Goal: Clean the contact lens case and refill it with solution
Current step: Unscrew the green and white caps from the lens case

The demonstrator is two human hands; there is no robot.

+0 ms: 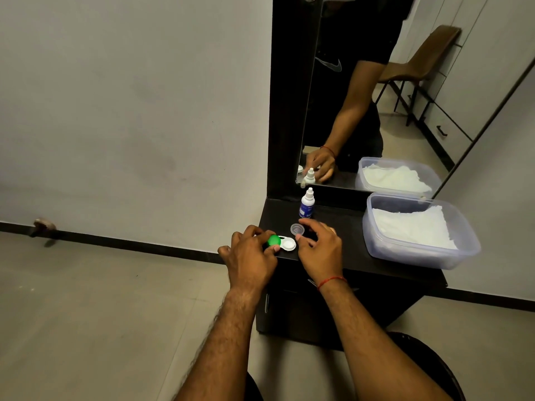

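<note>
A white contact lens case (pixel 286 243) lies near the front left corner of a black dresser top (pixel 341 241). Its left well carries a green cap (pixel 274 241); its right well is uncovered. My left hand (pixel 250 256) grips the green cap with curled fingers and thumb. A small clear cap (pixel 297 228) sits just behind the case. My right hand (pixel 320 246) hovers beside the case with loosely curled fingers, one fingertip near the clear cap, holding nothing. A small white solution bottle (pixel 307 203) with a blue label stands upright behind them.
A translucent plastic tub (pixel 463 250) holding white tissue sits on the right of the dresser top. A mirror (pixel 376 96) rises behind, reflecting the hand, bottle, tub and a chair. A grey wall and tiled floor lie to the left.
</note>
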